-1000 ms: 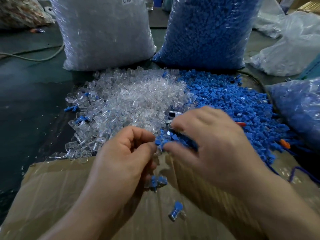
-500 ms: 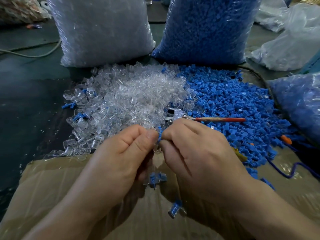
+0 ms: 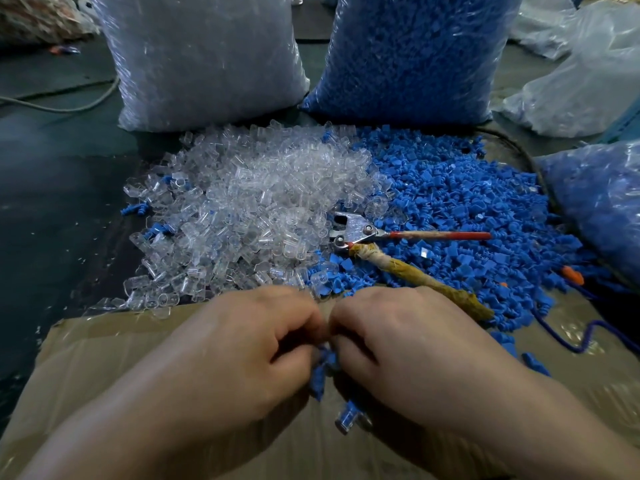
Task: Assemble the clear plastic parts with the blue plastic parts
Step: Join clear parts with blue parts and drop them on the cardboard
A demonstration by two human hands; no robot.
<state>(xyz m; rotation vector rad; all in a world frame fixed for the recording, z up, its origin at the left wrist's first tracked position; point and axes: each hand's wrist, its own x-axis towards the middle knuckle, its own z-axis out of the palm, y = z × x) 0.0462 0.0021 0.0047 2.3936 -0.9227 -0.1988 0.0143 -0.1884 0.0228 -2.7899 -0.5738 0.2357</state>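
A heap of clear plastic parts point(image 3: 249, 209) lies left of a heap of blue plastic parts point(image 3: 460, 199). My left hand point(image 3: 242, 351) and my right hand point(image 3: 401, 344) meet fingertip to fingertip over the cardboard box point(image 3: 104, 348), near the heaps' front edge. Both have curled fingers pinching small parts between them; the parts at the fingertips are mostly hidden. Blue parts point(image 3: 320, 372) show just beneath the hands. One joined clear-and-blue piece point(image 3: 348, 415) lies on the cardboard below.
Pliers point(image 3: 363, 233) with a red handle and a cloth-wrapped handle lie on the blue heap. A big bag of clear parts point(image 3: 204, 57) and a bag of blue parts point(image 3: 412, 53) stand behind. Another bag point(image 3: 602, 202) sits at right.
Both hands have drawn back toward me from the heaps, still pressed together. The right hand left the blue heap, uncovering the pliers.
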